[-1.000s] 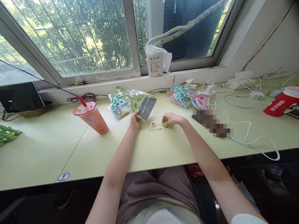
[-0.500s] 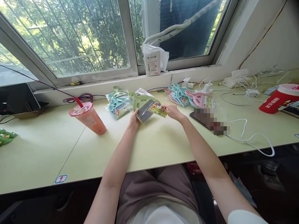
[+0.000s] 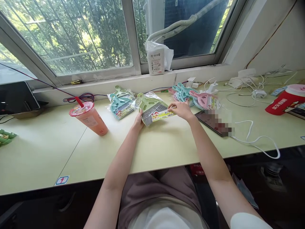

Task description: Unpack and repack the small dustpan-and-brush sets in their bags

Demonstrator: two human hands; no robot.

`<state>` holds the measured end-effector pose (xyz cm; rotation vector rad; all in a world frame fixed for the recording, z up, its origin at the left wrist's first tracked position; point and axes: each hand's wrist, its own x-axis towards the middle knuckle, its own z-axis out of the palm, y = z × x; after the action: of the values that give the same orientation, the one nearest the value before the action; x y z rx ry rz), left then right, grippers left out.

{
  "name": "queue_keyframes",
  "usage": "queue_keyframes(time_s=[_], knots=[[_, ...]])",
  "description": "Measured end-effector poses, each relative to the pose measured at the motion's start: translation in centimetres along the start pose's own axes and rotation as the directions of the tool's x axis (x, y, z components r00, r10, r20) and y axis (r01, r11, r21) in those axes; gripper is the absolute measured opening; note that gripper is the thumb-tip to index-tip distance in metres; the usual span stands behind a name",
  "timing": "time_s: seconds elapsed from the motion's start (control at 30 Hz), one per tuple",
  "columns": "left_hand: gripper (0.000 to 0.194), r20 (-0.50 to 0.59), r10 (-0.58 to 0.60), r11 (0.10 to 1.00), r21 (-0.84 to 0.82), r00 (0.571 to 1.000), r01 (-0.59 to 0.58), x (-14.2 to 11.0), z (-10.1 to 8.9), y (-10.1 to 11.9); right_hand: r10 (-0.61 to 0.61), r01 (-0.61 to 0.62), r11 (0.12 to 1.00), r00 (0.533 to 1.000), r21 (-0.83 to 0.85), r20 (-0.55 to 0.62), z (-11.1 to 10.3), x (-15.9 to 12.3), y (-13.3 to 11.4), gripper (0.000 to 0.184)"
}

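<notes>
My left hand (image 3: pixel 138 122) grips the lower left edge of a green mini dustpan-and-brush set (image 3: pixel 145 102), its grey bristles facing me and clear plastic around it. Some of the left fingers are hidden beneath the set. My right hand (image 3: pixel 182 110) pinches the right end of a yellow and white printed label card (image 3: pixel 164 114), which lies across the bristles. Whether the card is inside the plastic I cannot tell. Just left of the held set, blue and green bagged sets (image 3: pixel 121 106) overlap on the table. Beyond my right hand lies a pile of blue and pink sets (image 3: pixel 201 98).
A tilted-looking pink drink cup (image 3: pixel 91 121) with a red straw stands left on the table (image 3: pixel 157 149). A phone (image 3: pixel 209 123) with a white cable lies right. Farther right are chargers (image 3: pixel 258 93) and a red cup (image 3: pixel 277 105). A white box (image 3: pixel 156 62) sits on the sill.
My right hand has moved slightly right with the card's end. The card now spreads wider across the bristles, and the set has turned a little. My left hand keeps its grip.
</notes>
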<state>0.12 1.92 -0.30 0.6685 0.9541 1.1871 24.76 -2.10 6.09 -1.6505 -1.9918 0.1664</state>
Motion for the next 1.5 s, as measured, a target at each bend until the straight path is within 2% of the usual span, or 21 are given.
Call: queue_keyframes(time_s=[0.13,0.4,0.57,0.73,0.8,0.87,0.9,0.97,1.03,1.07,1.17,1.27,1.4,1.5], knots=[[0.045,0.052,0.024,0.999,0.031,0.998,-0.026,0.2,-0.1,-0.3,0.044,-0.059,0.977,0.996,0.206,0.077,0.6,0.4,0.4,0.019],[0.062,0.244,0.054,0.99,0.113,0.968,-0.084,-0.6,0.0,-0.5,0.17,-0.171,0.976,0.985,0.137,0.017,2.6,0.4,-0.8,0.016],[0.07,0.338,0.076,0.978,0.161,0.938,-0.137,-1.4,0.5,-0.6,0.211,-0.2,0.972,0.973,0.12,-0.088,4.1,0.5,-1.5,0.017],[0.078,0.283,0.138,0.978,0.111,0.949,-0.175,-1.4,0.8,-0.8,0.191,-0.151,0.974,0.949,0.169,-0.25,5.5,0.3,-1.9,0.029],[0.074,0.242,0.174,0.977,0.076,0.954,-0.198,-1.1,0.7,-0.7,0.199,-0.126,0.966,0.919,0.224,-0.341,5.7,0.2,-2.0,0.034],[0.066,0.199,0.2,0.977,0.038,0.959,-0.212,-0.9,0.5,-0.4,0.267,-0.154,0.943,0.881,0.296,-0.391,5.8,0.3,-2.0,0.036],[0.062,0.176,0.212,0.976,0.018,0.961,-0.218,-0.8,0.3,-0.3,0.314,-0.186,0.92,0.876,0.344,-0.366,5.9,0.3,-2.0,0.036],[0.055,0.142,0.235,0.972,-0.013,0.962,-0.236,-0.7,0.0,0.0,0.376,-0.253,0.854,0.904,0.455,-0.203,6.3,0.4,-2.1,0.035],[0.051,0.138,0.25,0.968,-0.017,0.958,-0.25,-0.6,-0.2,0.1,0.356,-0.289,0.777,0.935,0.56,-0.012,6.9,0.5,-2.3,0.034],[0.049,0.144,0.25,0.968,-0.01,0.958,-0.251,-0.6,-0.2,0.1,0.337,-0.29,0.741,0.941,0.605,0.039,7.2,0.6,-2.4,0.034],[0.046,0.174,0.223,0.973,0.021,0.959,-0.23,-0.7,-0.2,0.1,0.362,-0.276,0.661,0.932,0.698,0.025,7.9,0.5,-2.5,0.034],[0.052,0.19,0.201,0.976,0.045,0.961,-0.213,-0.9,0.0,-0.1,0.421,-0.296,0.602,0.907,0.741,0.02,8.0,0.5,-2.3,0.036],[0.066,0.223,0.189,0.976,0.059,0.956,-0.207,-1.3,0.4,-0.1,0.493,-0.366,0.468,0.863,0.805,0.106,7.6,0.5,-2.2,0.039],[0.071,0.2,0.201,0.975,0.053,0.959,-0.215,-1.4,0.6,-0.1,0.524,-0.398,0.387,0.837,0.832,0.157,7.4,0.2,-2.5,0.043]])
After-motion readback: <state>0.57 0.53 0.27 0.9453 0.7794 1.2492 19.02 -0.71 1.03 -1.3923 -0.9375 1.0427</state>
